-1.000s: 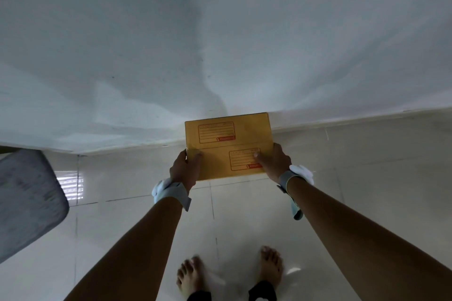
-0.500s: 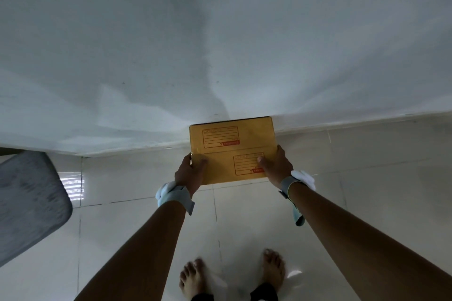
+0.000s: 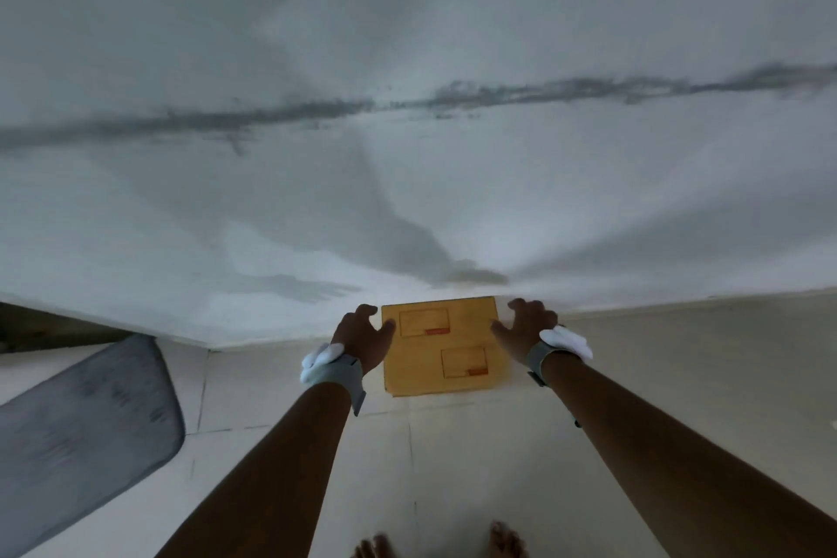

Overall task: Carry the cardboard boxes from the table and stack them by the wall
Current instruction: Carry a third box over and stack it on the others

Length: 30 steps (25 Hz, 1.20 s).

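A yellow-brown cardboard box (image 3: 444, 347) with two red-printed address labels lies flat on the tiled floor, its far edge against the white wall (image 3: 407, 195). My left hand (image 3: 364, 338) is at the box's left side with fingers spread, the thumb touching or nearly touching its edge. My right hand (image 3: 525, 328) hovers at the right side, fingers apart, just off the box. Neither hand grips it. Both wrists wear grey bands with white pieces.
A grey mat (image 3: 81, 430) lies on the floor at the left. Pale floor tiles (image 3: 453, 467) stretch toward me, with my bare feet (image 3: 507, 541) at the bottom edge. A dark smudge line runs across the wall higher up.
The box went down from my raised grip onto the floor against the wall. Both hands let go and opened. My view dropped closer to the floor.
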Available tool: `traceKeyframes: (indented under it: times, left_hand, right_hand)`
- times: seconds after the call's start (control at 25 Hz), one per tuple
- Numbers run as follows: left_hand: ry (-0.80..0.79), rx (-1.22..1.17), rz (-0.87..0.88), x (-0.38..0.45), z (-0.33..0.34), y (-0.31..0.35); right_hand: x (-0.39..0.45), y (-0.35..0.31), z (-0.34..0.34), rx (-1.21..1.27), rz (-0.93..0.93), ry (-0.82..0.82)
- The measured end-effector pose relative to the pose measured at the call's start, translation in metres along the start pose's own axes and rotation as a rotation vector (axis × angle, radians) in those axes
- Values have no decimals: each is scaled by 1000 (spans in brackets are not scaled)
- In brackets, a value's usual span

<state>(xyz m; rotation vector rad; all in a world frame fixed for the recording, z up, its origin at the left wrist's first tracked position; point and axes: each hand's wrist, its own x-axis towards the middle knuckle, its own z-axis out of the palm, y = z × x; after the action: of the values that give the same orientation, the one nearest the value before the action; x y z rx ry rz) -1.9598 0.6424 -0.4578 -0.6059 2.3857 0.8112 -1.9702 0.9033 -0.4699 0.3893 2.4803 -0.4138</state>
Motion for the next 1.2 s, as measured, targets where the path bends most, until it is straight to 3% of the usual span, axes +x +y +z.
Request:
traceKeyframes:
  times: [0.28,0.48,0.84,1.2]
  left_hand:
    - [-124,341,171,-121,-126,104]
    - [-136,491,311,-196,-183,146]
    - [-241,887,565,-217,-207,142]
    - [-409,1058,854,-286,-183,145]
  right_hand:
    - [-98,-21,-150,-271,-86,-130]
    - [-174,-26,-207,-362,-111,-79]
    - [-278,-35,-194,-266,82,3]
    - [-410,-5,-133,-179,363,-34]
